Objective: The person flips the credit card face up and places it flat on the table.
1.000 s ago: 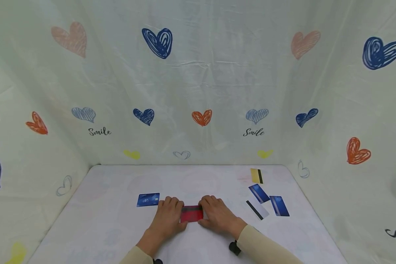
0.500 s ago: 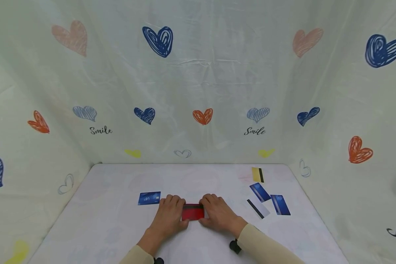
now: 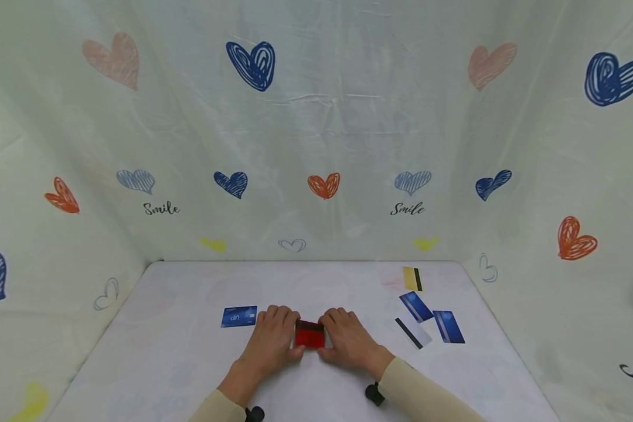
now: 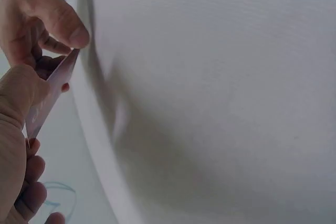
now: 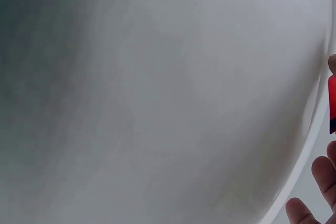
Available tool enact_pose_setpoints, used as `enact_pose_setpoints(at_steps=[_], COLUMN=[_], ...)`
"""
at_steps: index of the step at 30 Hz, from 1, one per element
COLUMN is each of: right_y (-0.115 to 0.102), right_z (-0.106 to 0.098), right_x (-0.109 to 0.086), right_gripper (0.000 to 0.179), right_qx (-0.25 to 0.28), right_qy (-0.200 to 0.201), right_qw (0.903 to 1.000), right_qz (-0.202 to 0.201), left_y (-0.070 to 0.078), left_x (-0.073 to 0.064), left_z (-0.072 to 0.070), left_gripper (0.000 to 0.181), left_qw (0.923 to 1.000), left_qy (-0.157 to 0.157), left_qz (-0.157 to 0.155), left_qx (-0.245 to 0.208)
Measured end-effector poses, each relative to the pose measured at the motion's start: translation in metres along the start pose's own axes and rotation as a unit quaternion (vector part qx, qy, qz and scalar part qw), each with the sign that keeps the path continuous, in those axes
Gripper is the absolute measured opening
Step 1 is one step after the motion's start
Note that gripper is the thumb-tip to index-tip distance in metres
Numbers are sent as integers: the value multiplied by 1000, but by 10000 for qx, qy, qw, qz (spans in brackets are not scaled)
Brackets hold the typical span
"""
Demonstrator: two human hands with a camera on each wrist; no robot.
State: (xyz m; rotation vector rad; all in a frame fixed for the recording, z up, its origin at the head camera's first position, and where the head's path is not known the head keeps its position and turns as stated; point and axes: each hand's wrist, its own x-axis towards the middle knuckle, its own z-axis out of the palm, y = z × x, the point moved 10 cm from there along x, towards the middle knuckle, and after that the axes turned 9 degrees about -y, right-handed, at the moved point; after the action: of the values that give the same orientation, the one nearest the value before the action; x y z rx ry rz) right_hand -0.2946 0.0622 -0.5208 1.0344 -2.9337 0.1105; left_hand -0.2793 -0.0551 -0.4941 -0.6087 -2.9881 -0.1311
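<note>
In the head view a red card (image 3: 309, 334) with a dark stripe near its far edge is held between both hands at the middle of the table. My left hand (image 3: 272, 337) pinches its left end, thumb at the near corner and fingers along the far side. At the opposite end, my right hand (image 3: 349, 341) grips it the same way. The left wrist view shows the card's other face (image 4: 50, 100) edge-on, raised off the tabletop and tilted between thumbs and fingers. Only a sliver of the card (image 5: 332, 98) appears in the right wrist view, beside several right fingers.
Left of my left hand lies a blue card (image 3: 239, 316). To the right are a yellow card (image 3: 412, 279), two blue cards, one farther (image 3: 416, 307) and one nearer (image 3: 449, 327), and a pale card (image 3: 414, 332) with a dark stripe. A heart-printed curtain (image 3: 316, 129) stands behind the white table (image 3: 190, 375).
The red card has risen slightly and tilted, showing a narrower outline. My left hand has shifted a little up and to the right; the right hand has barely moved. The other cards stay put.
</note>
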Motion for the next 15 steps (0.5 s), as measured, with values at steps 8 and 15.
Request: enact_pose_setpoints(at_steps=[8, 15], right_y=[0, 8], right_z=[-1, 0], right_x=[2, 1], right_gripper=[51, 46], right_qx=[542, 1410], right_qy=[18, 99], right_qw=[9984, 9894], right_qz=[151, 333], left_y=[3, 1], left_x=[1, 1], left_z=[-16, -17], left_gripper=[65, 77], left_qw=[9999, 9995], left_qy=[100, 248], left_qz=[73, 59], left_qx=[-21, -166])
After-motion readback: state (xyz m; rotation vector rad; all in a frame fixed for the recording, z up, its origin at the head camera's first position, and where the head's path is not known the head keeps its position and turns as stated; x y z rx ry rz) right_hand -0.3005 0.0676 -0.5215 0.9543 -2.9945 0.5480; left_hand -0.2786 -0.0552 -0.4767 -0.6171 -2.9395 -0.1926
